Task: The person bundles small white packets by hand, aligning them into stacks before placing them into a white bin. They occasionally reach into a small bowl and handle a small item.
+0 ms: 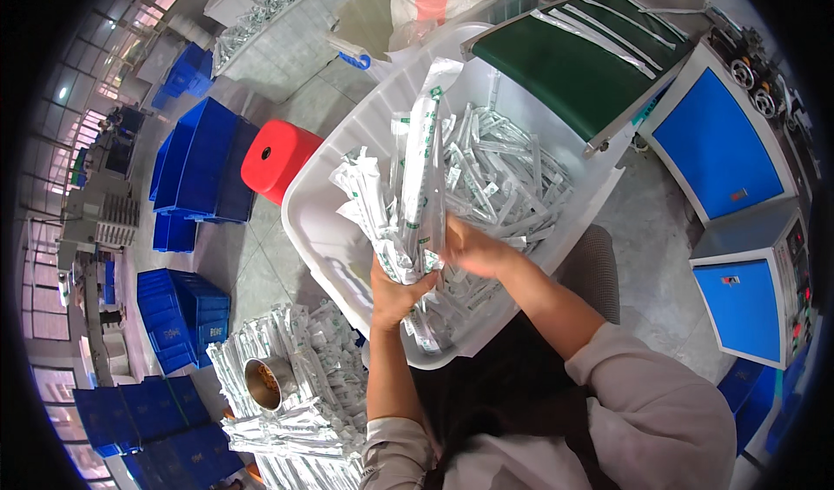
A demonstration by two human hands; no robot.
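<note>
So the bundle of long white packets (415, 203) stands nearly upright over the near half of the big white tub (326, 164), long axis running near-to-far with the top tipped a bit to the right. The left hand (395, 294) has its fingers wrapped tight around the bottom end, so that's the closer hand. The right hand (473, 248) touches the bundle's right side just above; it's blurry, so can't tell if those fingers are curled. More loose packets (512, 182) lie in the tub beyond, and a green conveyor belt (565, 69) sits far right.
</note>
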